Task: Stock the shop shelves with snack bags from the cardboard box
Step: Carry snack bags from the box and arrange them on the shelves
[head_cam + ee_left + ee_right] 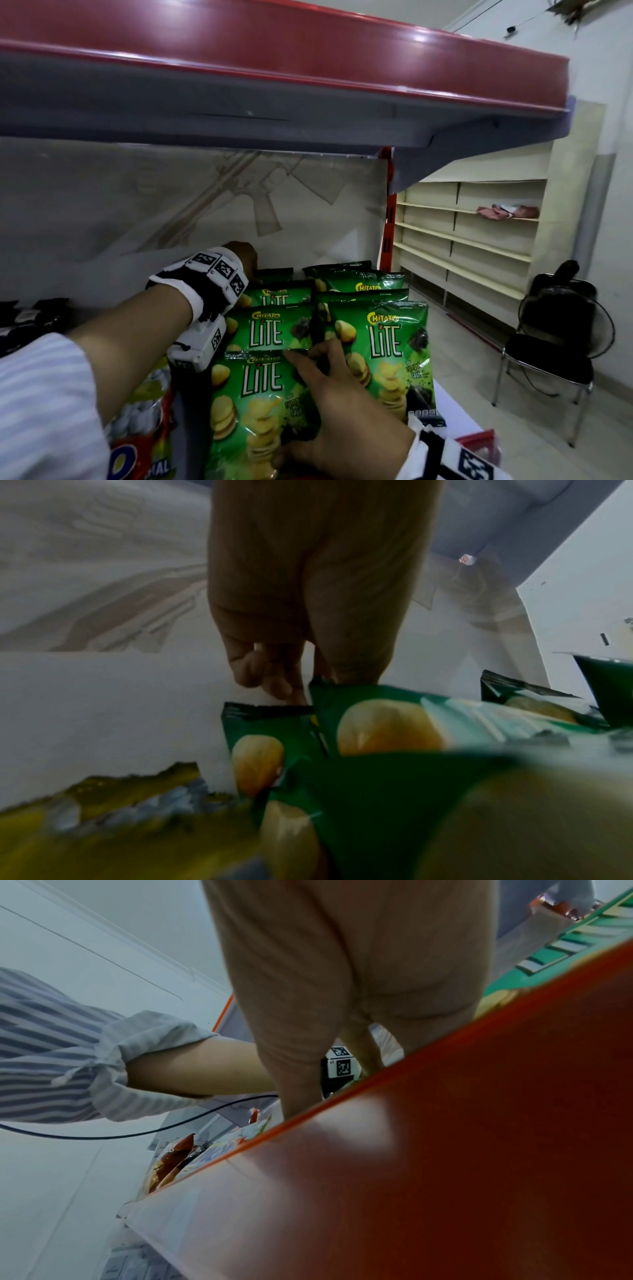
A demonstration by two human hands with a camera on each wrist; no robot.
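Right hand (337,407) on front green snack bag (253,404)

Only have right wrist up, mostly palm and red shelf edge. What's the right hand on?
Observer: The right hand lies across the front green Lite bag, thumb under its lower edge.
Operator: Left hand?
Observer: The left hand reaches to the rear of the shelf; its fingertips touch the top edge of the rear green bag.
Operator: Other stock nearby?
Observer: A red and yellow snack bag stands left of the green rows.
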